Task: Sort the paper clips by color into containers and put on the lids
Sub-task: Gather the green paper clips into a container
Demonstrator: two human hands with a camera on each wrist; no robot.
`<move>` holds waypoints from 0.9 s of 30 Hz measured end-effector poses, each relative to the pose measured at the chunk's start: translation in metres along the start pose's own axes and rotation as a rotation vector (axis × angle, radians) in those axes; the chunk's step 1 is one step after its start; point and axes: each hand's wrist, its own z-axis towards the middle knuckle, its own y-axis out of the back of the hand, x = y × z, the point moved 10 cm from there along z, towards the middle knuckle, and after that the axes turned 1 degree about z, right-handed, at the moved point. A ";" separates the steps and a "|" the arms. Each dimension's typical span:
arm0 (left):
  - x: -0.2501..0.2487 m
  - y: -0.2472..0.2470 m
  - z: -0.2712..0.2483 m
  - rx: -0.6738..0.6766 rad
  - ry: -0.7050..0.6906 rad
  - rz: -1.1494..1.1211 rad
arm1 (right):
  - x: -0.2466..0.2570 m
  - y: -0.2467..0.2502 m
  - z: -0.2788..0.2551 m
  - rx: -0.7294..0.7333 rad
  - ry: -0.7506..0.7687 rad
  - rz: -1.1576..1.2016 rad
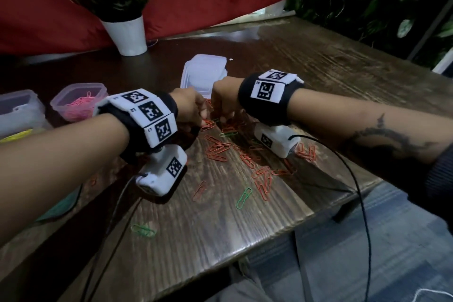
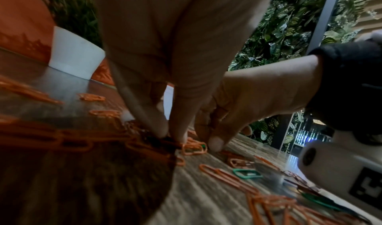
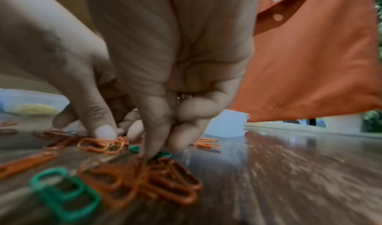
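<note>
Orange paper clips (image 1: 220,149) lie scattered on the wooden table (image 1: 318,76), with a few green paper clips (image 1: 244,197) among them. Both hands are down at the far end of the pile, almost touching. My left hand (image 1: 203,119) has its fingertips (image 2: 165,133) drawn together, pinching an orange clip (image 3: 99,144). My right hand (image 1: 223,119) has curled fingers, and its thumb and forefinger pinch a green clip (image 3: 164,154) beside an orange heap (image 3: 157,179). A pink container (image 1: 78,103) at the left holds pink clips. A stack of clear lids (image 1: 204,73) sits just beyond the hands.
A clear container (image 1: 19,110) and one with yellow clips (image 1: 14,136) stand at the far left. A white plant pot (image 1: 130,34) is at the back. One green clip (image 1: 143,230) lies near the front edge. Black cables trail off both wrists. The table ends close on the right.
</note>
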 end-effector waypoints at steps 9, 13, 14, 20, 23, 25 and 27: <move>-0.013 0.007 -0.007 -0.025 -0.082 0.222 | -0.041 0.015 -0.029 -0.098 -0.046 0.475; -0.021 0.010 -0.008 -0.068 -0.135 0.336 | -0.079 0.013 -0.058 -0.097 -0.133 0.635; -0.022 0.011 -0.008 -0.069 -0.140 0.347 | -0.084 0.009 -0.063 -0.082 -0.156 0.635; -0.034 0.011 -0.015 -0.156 -0.200 0.313 | -0.067 -0.012 -0.076 -0.009 -0.137 0.398; -0.055 0.004 -0.025 -0.147 -0.302 0.254 | -0.039 -0.018 -0.080 -0.014 -0.031 0.219; -0.065 -0.008 -0.027 -0.062 -0.339 0.253 | -0.032 -0.024 -0.080 -0.014 -0.023 0.099; -0.067 -0.015 -0.025 -0.006 -0.327 0.264 | -0.029 -0.026 -0.077 -0.025 -0.039 0.008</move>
